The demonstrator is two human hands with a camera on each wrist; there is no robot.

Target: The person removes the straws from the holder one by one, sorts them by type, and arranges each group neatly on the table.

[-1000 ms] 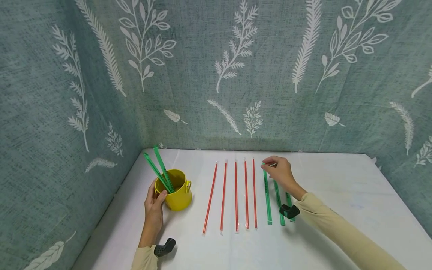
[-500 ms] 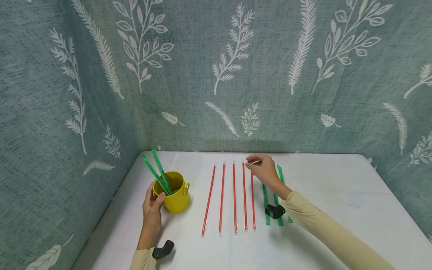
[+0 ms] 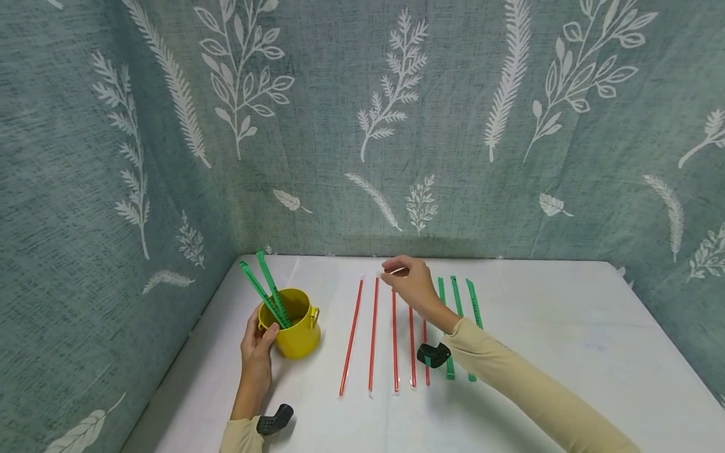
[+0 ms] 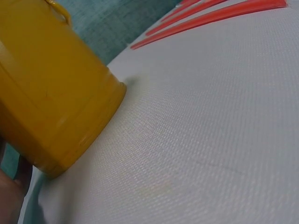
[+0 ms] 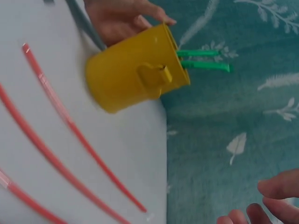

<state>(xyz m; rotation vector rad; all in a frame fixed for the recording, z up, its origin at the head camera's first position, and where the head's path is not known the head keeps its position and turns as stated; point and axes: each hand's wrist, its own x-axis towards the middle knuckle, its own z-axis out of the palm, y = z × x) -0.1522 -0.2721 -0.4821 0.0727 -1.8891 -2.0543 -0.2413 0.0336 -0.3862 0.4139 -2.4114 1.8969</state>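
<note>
A yellow bucket (image 3: 300,340) stands at the left of the table, gripped by my left hand (image 3: 257,358), whose thumb lies over its rim. Two green wrapped straws (image 3: 263,291) lean in it, sticking out over the far left side. Several red wrapped straws (image 3: 350,340) lie side by side mid-table. Over the far ends of the red row hovers my right hand (image 3: 416,289), nothing between its thumb and fingers. The right wrist view shows its thumb and fingertips (image 5: 280,186) slightly apart. Three green straws (image 3: 474,302) lie to the right, partly hidden by the right forearm.
The white tabletop (image 3: 561,333) reaches to a green leaf-patterned curtain (image 3: 340,126) at the back and left. Each wrist wears a black camera mount, the right one (image 3: 433,355) hanging above the straws.
My right hand has moved left from the green straws across the red ones, with nothing in it. My left hand and the bucket have stayed in place.
</note>
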